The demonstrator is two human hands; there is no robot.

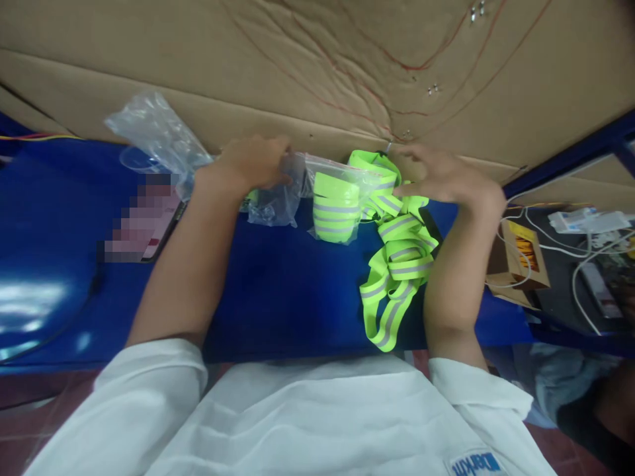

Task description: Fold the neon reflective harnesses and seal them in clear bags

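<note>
My left hand (pixel 255 162) is over the back of the blue table, its fingers bent, with a gap between fingertips and thumb. Just beneath and beside it lie crumpled clear plastic bags (pixel 278 205). Right of these sits a clear zip bag (pixel 370 178) with a rolled neon-yellow reflective strap (pixel 336 208) inside. My right hand (pixel 441 173) has its fingers spread above a loose heap of neon-yellow straps with grey stripes (pixel 407 254). Its thumb is close to the heap; whether it touches cannot be made out.
A large clear plastic bag (pixel 159 129) and a phone (pixel 149 225) lie left of my left forearm on the blue table (pixel 297 297). Cardboard (pixel 317 73) with red wires stands behind. At right are a small open carton (pixel 520 258), white cables and a power strip (pixel 590 219).
</note>
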